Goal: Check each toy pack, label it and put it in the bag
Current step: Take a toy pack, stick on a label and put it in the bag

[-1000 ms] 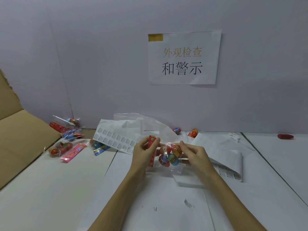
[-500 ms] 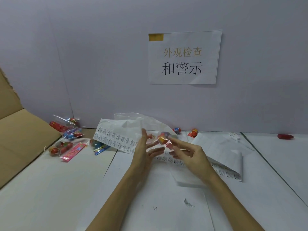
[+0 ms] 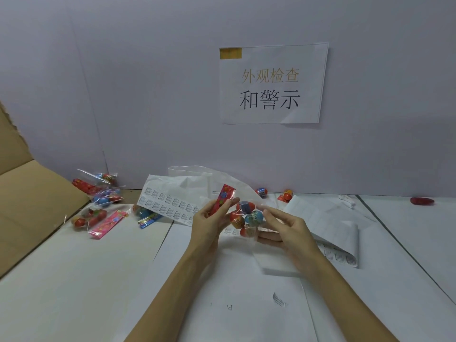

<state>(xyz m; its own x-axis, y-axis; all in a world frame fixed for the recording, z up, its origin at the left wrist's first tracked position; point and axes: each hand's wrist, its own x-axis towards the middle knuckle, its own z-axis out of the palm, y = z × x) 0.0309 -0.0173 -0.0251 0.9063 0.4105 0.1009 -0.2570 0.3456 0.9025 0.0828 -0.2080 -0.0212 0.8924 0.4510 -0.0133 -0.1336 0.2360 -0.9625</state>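
A clear toy pack [image 3: 245,219] of small coloured eggs with a red header card [image 3: 222,199] is held above the table's middle. My left hand [image 3: 209,222] pinches the red header card between thumb and fingers. My right hand [image 3: 283,227] holds the pack's right side, fingers loosely curved around the clear film. A sheet of printed labels [image 3: 167,203] lies just behind the hands. A translucent white bag [image 3: 197,176] lies crumpled behind that sheet.
Several more toy packs [image 3: 98,206] lie at the left by a brown cardboard flap [image 3: 29,193]. A folded label sheet [image 3: 328,225] lies right of the hands. Two loose eggs [image 3: 286,195] sit by the wall, a red object [image 3: 422,201] far right.
Half a second ago the pack was turned edge-on between spread fingers; now it is flipped back, header card up in my left hand, eggs facing me.
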